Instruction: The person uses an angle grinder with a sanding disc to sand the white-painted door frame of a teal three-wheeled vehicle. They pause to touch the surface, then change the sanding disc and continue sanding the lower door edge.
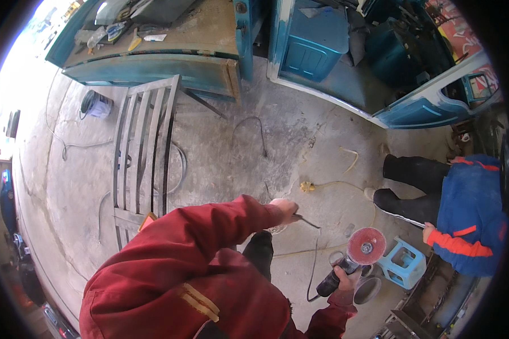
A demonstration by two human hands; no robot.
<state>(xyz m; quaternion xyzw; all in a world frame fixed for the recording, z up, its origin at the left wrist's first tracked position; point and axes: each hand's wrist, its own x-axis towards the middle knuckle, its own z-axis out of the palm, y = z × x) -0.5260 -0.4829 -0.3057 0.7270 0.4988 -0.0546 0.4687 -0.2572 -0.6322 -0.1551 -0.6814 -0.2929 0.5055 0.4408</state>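
Note:
My right hand (pixel 346 279) is wrapped round the dark body of an angle grinder (pixel 329 281), low at the right. Its round red disc (pixel 366 246) faces up, with a metal nut at the middle. A dark power cord (pixel 313 271) hangs from the grinder's rear and runs up toward my left hand (pixel 285 210). That hand is closed round a dark length of the cord, out in front of me. The fingers partly hide what lies inside the grip. Both my arms wear dark red sleeves.
A slatted grey rack (pixel 145 147) stands at the left, near a bucket (pixel 96 104). A yellow socket (pixel 307 187) and its cord lie on the concrete. Beside the grinder is a light blue stool (pixel 402 263). A person (pixel 464 209) in blue and orange is at the right; a teal vehicle cab (pixel 316 45) stands ahead.

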